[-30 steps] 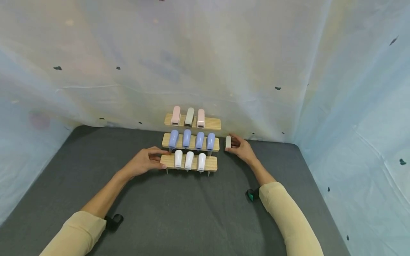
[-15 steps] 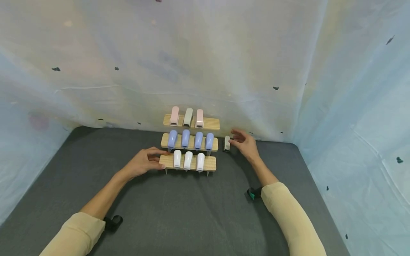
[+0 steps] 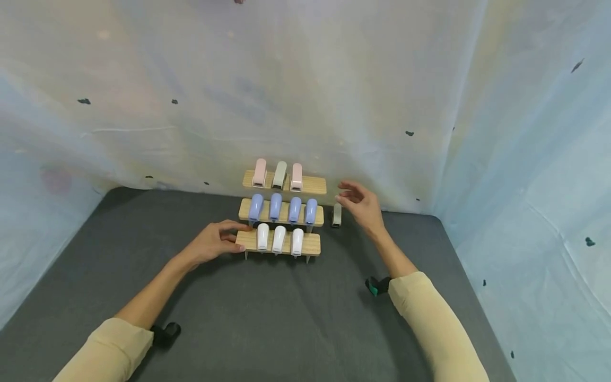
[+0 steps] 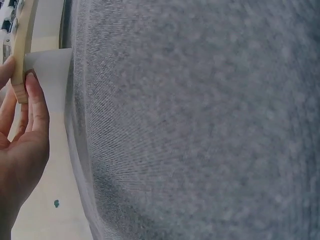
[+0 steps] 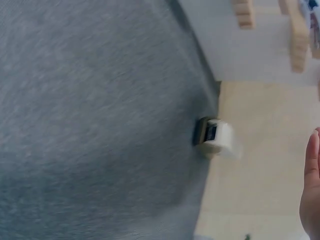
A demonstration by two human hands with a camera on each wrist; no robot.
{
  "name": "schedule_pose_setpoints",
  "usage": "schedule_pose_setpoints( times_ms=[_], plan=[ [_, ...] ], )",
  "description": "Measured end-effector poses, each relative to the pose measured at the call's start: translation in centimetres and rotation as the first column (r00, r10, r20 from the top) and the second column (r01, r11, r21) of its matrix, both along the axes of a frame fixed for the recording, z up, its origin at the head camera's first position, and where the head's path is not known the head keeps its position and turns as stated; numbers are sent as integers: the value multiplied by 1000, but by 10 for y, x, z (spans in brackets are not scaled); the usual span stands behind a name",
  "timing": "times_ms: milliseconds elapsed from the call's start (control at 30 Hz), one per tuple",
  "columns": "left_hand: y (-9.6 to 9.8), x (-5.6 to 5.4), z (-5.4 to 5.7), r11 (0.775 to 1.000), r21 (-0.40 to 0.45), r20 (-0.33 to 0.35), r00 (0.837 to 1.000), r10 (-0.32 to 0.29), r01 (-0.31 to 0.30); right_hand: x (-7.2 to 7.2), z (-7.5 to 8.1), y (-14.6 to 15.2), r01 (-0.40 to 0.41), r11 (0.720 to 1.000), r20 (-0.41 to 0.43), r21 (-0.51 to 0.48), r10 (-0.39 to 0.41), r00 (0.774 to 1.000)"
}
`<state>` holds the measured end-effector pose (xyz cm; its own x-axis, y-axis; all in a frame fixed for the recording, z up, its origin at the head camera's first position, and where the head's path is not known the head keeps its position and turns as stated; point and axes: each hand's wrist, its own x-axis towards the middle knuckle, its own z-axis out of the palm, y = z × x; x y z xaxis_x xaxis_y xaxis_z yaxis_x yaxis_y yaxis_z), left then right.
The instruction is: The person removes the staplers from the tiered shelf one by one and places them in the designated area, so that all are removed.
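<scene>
My left hand pinches the left end of the lowest board of a three-tier wooden display stand. In the left wrist view, thumb and fingers lie on opposite sides of the board end. A grey-green stapler stands on the dark cloth right of the stand. Behind and slightly right of it hovers my right hand, fingers loosely bent and holding nothing. The right wrist view shows the stapler apart from the fingers.
White staplers line the lowest board, lilac ones the middle board. The top board carries two pink staplers and a grey-green one. Pale curtains rise behind the cloth-covered table.
My right hand has let go of the grey-green stapler and moved up and back from it. The stapler stays beside the stand. My left hand keeps its grip on the board.
</scene>
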<state>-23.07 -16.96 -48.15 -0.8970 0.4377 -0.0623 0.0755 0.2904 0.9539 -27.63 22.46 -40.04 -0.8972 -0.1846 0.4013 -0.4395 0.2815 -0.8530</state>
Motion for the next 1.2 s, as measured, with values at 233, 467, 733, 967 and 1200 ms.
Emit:
schedule_pose_setpoints(
  times_ms=[233, 467, 733, 967, 1200],
  plan=[
    [1, -2, 5, 1000, -17, 8, 1000, -4, 4, 0, 23, -14, -30, 1000, -17, 7, 30, 999],
    [2, -2, 3, 1000, -5, 34, 999, 11, -11, 0, 35, -22, -73, 997, -30, 4, 73, 997],
    [2, -6, -1, 1000, 3, 56, 998, 13, -13, 0, 43, -32, -120, 993, -51, 14, 121, 991],
    [3, -5, -2, 1000, 17, 61, 998, 19, -20, -1, 46, -40, -159, 987, -41, 12, 159, 986],
    [2, -1, -1, 1000, 1, 31, 999, 21, -21, -5, 46, -52, -197, 980, -37, 21, 198, 980]
  ],
)
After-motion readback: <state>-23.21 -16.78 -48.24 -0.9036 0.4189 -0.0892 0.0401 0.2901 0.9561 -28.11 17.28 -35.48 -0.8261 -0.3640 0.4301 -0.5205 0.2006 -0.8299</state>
